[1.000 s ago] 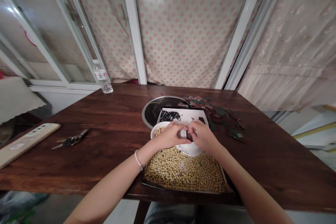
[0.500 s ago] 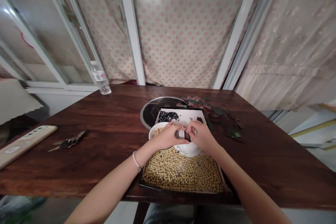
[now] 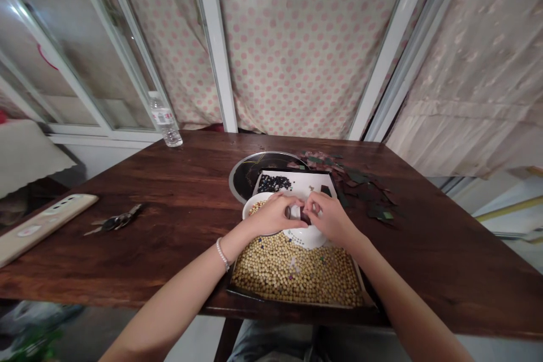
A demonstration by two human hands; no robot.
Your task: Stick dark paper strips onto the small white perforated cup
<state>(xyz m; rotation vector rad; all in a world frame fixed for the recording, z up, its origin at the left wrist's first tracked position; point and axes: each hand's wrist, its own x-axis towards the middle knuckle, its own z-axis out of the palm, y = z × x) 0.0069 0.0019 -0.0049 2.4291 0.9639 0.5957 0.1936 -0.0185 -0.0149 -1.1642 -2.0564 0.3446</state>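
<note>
Over two white bowls, my left hand (image 3: 275,216) and my right hand (image 3: 328,215) meet at the fingertips. Between them is a small dark reddish-brown piece (image 3: 304,215), mostly covered by the fingers. The left thumb and forefinger curve around to it, and the right fingers pinch at its edge. The left white bowl (image 3: 246,210) holds yellowish beads, partly under my left hand. Below the hands shows the other white bowl (image 3: 306,238). Both sit in a black-edged box (image 3: 297,304) whose near part is filled with round tan beads (image 3: 292,277).
Black beads (image 3: 274,183) lie in the box's far left corner. Behind it is a round dark plate (image 3: 242,181). Dark green and reddish scraps (image 3: 360,178) spread to the right. Keys (image 3: 115,220), a phone (image 3: 46,226) and a water bottle (image 3: 166,120) are on the left of the table (image 3: 169,198).
The view has tilted and shifted slightly, so things sit a little higher and further right. Both hands keep nearly the same pose around the small dark piece.
</note>
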